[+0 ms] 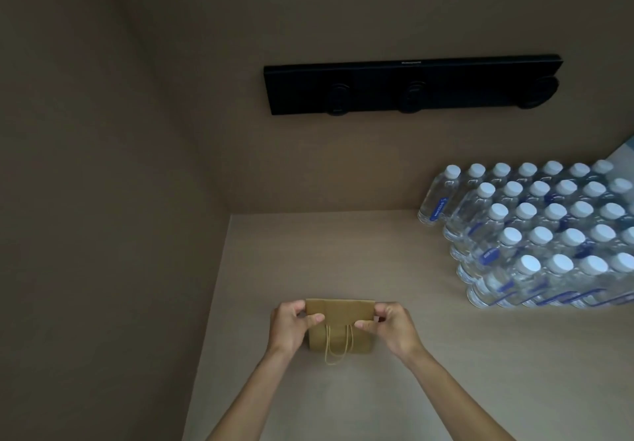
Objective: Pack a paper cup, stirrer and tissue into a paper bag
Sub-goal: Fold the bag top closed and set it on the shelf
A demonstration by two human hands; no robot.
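Observation:
A small brown paper bag (pixel 339 320) lies on the beige counter (pixel 446 355), its top part folded over and its string handles hanging toward me. My left hand (pixel 291 325) pinches the bag's left edge at the fold. On the opposite edge, at the same height, my right hand (pixel 391 325) pinches it too. No paper cup, stirrer or tissue is visible; whether they are inside the bag cannot be told.
Several rows of clear water bottles (pixel 549 234) with white caps stand at the right of the counter. A long black bar (pixel 411 85) with round fittings is fixed to the back wall. A brown side wall (pixel 103 234) bounds the counter on the left.

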